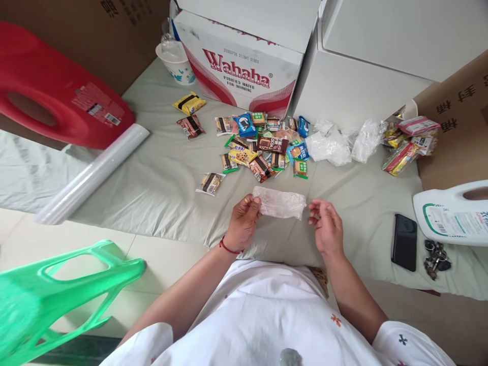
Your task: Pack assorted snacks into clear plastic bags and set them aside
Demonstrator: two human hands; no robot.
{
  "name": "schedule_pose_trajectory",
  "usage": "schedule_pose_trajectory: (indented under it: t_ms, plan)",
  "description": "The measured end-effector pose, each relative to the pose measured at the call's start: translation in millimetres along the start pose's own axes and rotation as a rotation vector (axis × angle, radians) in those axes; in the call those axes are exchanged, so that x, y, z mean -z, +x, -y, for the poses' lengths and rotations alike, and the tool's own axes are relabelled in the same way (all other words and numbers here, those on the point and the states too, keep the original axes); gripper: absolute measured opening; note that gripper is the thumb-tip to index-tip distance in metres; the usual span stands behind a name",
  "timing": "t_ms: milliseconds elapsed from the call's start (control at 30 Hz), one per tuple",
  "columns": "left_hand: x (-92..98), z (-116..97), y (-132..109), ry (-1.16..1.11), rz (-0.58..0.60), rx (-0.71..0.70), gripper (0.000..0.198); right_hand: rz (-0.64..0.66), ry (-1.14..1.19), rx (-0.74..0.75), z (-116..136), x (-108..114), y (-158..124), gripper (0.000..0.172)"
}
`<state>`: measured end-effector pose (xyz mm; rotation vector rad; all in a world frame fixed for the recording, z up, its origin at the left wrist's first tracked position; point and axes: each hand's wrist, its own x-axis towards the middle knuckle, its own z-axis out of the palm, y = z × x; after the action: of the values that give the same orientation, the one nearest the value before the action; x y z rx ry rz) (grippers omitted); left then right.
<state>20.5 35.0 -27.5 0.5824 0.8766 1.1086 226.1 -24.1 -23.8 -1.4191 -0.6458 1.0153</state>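
My left hand (246,218) pinches the left end of a flattened strip of clear plastic film (280,203), with the thumb on top. A red string bracelet circles that wrist. At the other end of the film is my right hand (327,223), its fingers loosely bent and apart, with a small gap between fingertips and plastic. Just beyond the film lies a loose pile of small wrapped snacks, among them a brown cocoa packet (272,144), a yellow packet (243,155) and a blue packet (245,125). One single wrapped biscuit (211,183) lies nearer, left of the pile.
Crumpled clear plastic (335,145) and bundled snacks (412,142) lie at the right. A Wahaha carton (244,66) and paper cup (177,63) stand behind. A film roll (93,175), red jug (64,86) and green stool (68,290) are left; phone (404,242), keys (436,258) and white jug (453,216) right.
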Motion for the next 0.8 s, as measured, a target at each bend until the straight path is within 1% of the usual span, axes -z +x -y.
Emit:
schedule_pose_trajectory:
  t_ms: [33,67,133,200,233,267,333,367,433,500,600,633,667,733,767,800]
  plan:
    - [0.1,0,-1,0.009,0.006,-0.003,0.044,-0.006,0.013,-0.015,5,0,4,0.039]
    - [0.0,1,-2,0.016,0.012,0.0,0.044,0.014,0.013,-0.045,9,-1,7,0.043]
    - [-0.4,1,-3,0.018,0.02,0.017,0.044,0.119,-0.02,-0.136,15,-5,14,0.049]
    - [-0.1,0,-4,0.009,0.012,0.042,0.046,0.224,-0.069,-0.21,17,-12,16,0.048]
    - [0.7,-1,-4,0.005,-0.003,0.058,0.048,0.246,-0.084,-0.224,17,-16,16,0.046]
    - [1.7,-3,-4,0.006,-0.021,0.079,0.049,0.245,-0.089,-0.224,15,-20,15,0.044]
    - [4.4,-7,-6,0.027,-0.036,0.141,0.055,0.197,-0.078,-0.194,12,-28,12,0.042]
    - [5.7,-8,-7,0.044,-0.018,0.18,0.058,0.173,-0.069,-0.173,9,-32,10,0.042]
    - [7.6,-10,-11,0.088,0.056,0.26,0.061,0.144,-0.069,-0.129,4,-36,6,0.04]
    - [8.4,-8,-13,0.133,0.129,0.309,0.056,0.137,-0.085,-0.102,-1,-37,4,0.04]
    - [8.5,-3,-15,0.187,0.147,0.31,0.043,0.174,-0.164,-0.085,-5,-33,2,0.038]
    - [8.4,-1,-15,0.2,0.141,0.303,0.041,0.175,-0.227,-0.036,-5,-30,1,0.037]
    - [8.2,0,-14,0.209,0.137,0.299,0.04,0.162,-0.309,0.054,-3,-28,0,0.035]
    - [7.6,1,-14,0.218,0.135,0.293,0.039,0.127,-0.492,0.321,3,-24,-3,0.033]
    - [7.1,1,-14,0.221,0.14,0.29,0.039,0.143,-0.571,0.453,6,-23,-4,0.032]
    - [6.4,1,-15,0.224,0.145,0.284,0.039,0.201,-0.631,0.552,9,-23,-5,0.032]
